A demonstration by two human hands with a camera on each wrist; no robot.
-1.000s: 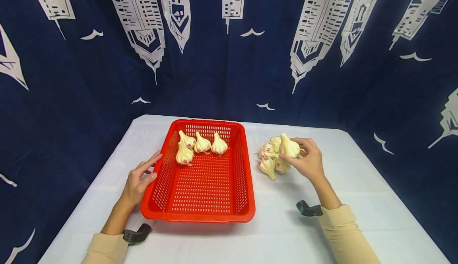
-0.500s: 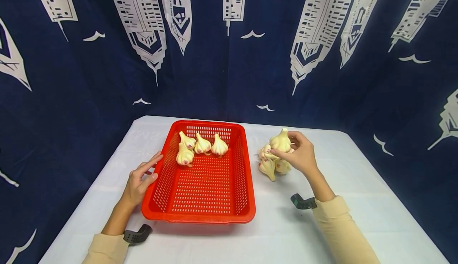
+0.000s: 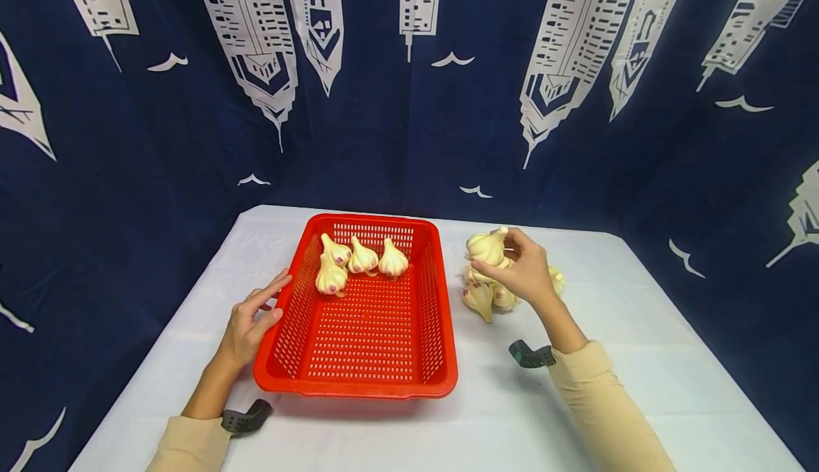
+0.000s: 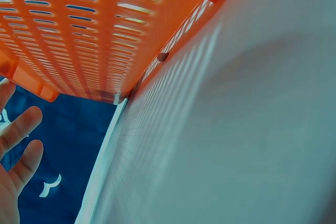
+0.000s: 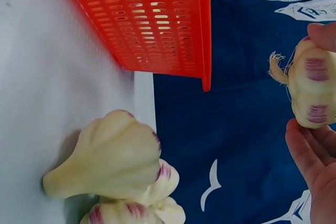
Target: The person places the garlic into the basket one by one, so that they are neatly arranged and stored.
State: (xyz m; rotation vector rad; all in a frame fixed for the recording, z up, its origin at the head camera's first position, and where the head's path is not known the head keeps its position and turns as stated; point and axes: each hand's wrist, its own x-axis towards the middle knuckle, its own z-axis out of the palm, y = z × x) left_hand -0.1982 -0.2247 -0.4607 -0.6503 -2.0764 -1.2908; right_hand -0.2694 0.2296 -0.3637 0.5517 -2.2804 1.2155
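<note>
My right hand (image 3: 530, 267) pinches a garlic bulb (image 3: 486, 248) between thumb and fingers, its neck pointing up. In the right wrist view the held bulb's stringy root end and purple patches face the camera. Below that hand lies a pile of garlic bulbs (image 3: 478, 299) on the white table, partly covered by it. My left hand (image 3: 246, 323) rests its extended fingers against the left rim of a red plastic basket (image 3: 358, 389). Several garlic bulbs (image 3: 330, 278) sit at the far left and back inside the basket. The left wrist view shows spread fingertips beside the perforated wall.
The white-covered table (image 3: 512, 422) carries the basket left of centre and the pile right of it. A dark blue cloth (image 3: 409, 138) with white buildings and birds hangs behind. A black strap-like device (image 3: 246, 417) is on the left wrist, another (image 3: 531, 355) on the right.
My right hand has carried the held garlic bulb leftward and slightly up over the pile, uncovering a bulb on the pile's right side. The left hand and basket have stayed in place.
</note>
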